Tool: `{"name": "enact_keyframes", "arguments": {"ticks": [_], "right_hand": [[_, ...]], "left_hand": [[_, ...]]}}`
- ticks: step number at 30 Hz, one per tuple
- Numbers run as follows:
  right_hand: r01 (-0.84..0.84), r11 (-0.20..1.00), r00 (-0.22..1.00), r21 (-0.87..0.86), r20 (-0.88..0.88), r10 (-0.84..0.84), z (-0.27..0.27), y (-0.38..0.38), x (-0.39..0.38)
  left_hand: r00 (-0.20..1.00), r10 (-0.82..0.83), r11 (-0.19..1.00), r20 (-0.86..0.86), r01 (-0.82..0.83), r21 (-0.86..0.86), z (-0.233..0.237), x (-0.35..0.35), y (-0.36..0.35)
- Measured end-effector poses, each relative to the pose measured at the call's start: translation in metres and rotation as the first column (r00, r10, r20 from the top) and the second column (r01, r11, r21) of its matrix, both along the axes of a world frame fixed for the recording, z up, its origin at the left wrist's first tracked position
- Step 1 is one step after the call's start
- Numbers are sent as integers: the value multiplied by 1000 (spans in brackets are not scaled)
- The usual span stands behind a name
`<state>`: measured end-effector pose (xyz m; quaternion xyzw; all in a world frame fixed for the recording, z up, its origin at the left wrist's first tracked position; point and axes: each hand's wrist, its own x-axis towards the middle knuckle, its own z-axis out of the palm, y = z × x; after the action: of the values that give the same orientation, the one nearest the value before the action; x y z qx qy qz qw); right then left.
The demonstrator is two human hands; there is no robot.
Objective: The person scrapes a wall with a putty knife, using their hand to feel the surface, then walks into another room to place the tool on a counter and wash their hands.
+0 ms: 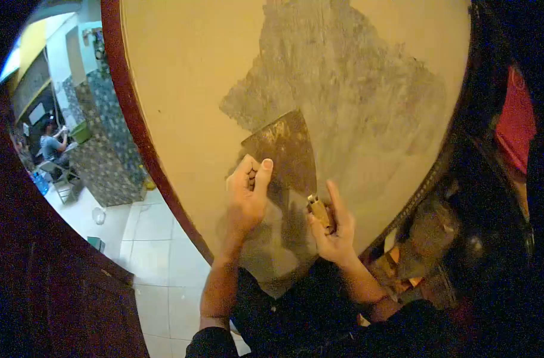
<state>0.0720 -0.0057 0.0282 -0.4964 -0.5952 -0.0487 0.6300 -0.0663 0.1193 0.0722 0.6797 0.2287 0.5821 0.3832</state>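
Observation:
A wide putty knife (287, 146) with a stained, dark blade is held in front of the cream wall (182, 101). Its wooden handle lies in my right hand (334, 232), which is closed round it with the index finger stretched out. My left hand (248, 191) has its fingers curled and its thumb over the blade's left edge, closed on the blade; the exact contact is partly hidden. Behind and above the blade, a large rough grey patch (355, 83) spreads over the wall.
A dark red frame (143, 131) borders the wall at left, beside a white tiled floor (152, 250). Farther back, a person (52, 146) sits near a stone-faced counter (108, 143). At right are a red cloth (516, 122) and dim clutter (430, 238).

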Motion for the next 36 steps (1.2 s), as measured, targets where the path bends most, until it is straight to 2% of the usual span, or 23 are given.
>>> {"name": "enact_keyframes", "arguments": {"ticks": [1,2,3,5,6,7,8,9,11,14,16,18,20,21,23,24,27,28,29,31,33,34,36], "right_hand": [[-19,1000,1000,19,-13,19,9,9,5],[-30,998,994,56,104,24,18,18,13],[-42,995,975,88,220,22,26,26,22],[-38,997,978,66,210,23,38,29,25],[-20,999,975,36,220,12,43,31,26],[-25,999,978,38,208,16,44,32,25],[3,999,983,38,183,-10,42,35,23],[31,999,986,36,163,-37,45,37,20],[45,996,981,71,186,-58,60,41,9],[40,996,984,76,171,-52,82,35,-4],[17,998,992,56,127,-24,80,34,-2],[45,992,988,115,145,-61,67,35,-1],[24,995,992,96,117,-35,76,35,-3],[9,998,995,69,97,-15,82,36,-4],[1,993,993,115,117,-15,91,45,-7],[-6,984,988,175,154,-21,95,48,-7],[-26,988,989,153,151,2,95,38,-2],[-33,986,988,166,154,8,92,36,0],[-20,993,990,119,139,3,85,32,2],[-11,997,992,74,124,1,84,33,2],[-22,998,990,64,144,13,90,37,-4],[-22,998,990,60,140,13,92,37,-2],[-99,993,978,-67,179,110,93,37,3]], "left_hand": [[993,115,990,14,-115,84,6,5,1],[956,293,950,11,-292,107,5,12,-1],[952,306,945,-5,-303,123,4,20,-6],[891,438,891,118,-447,72,1,27,-15],[889,445,887,108,-454,82,4,26,-13],[787,615,714,45,-580,392,7,26,-12],[646,762,458,47,-590,665,6,27,-9],[645,763,458,43,-586,668,8,30,-5],[638,766,448,-79,-441,778,15,35,6],[688,725,405,-3,-424,810,34,33,25],[662,748,400,-45,-395,827,39,28,16],[631,771,394,-92,-359,846,35,26,8],[674,721,487,-161,-329,809,32,30,5],[669,725,484,-163,-328,811,37,31,11],[737,673,500,-63,-391,772,50,34,23],[735,675,499,-63,-392,773,55,31,22],[728,677,497,-110,-341,798,61,26,11],[689,698,518,-195,-298,801,55,25,5],[643,714,543,-276,-260,798,49,26,-1],[654,715,540,-247,-292,790,45,30,3],[687,715,489,-127,-363,793,51,29,15],[686,715,493,-133,-359,793,53,26,15],[666,726,496,-172,-334,802,56,24,12]]}}
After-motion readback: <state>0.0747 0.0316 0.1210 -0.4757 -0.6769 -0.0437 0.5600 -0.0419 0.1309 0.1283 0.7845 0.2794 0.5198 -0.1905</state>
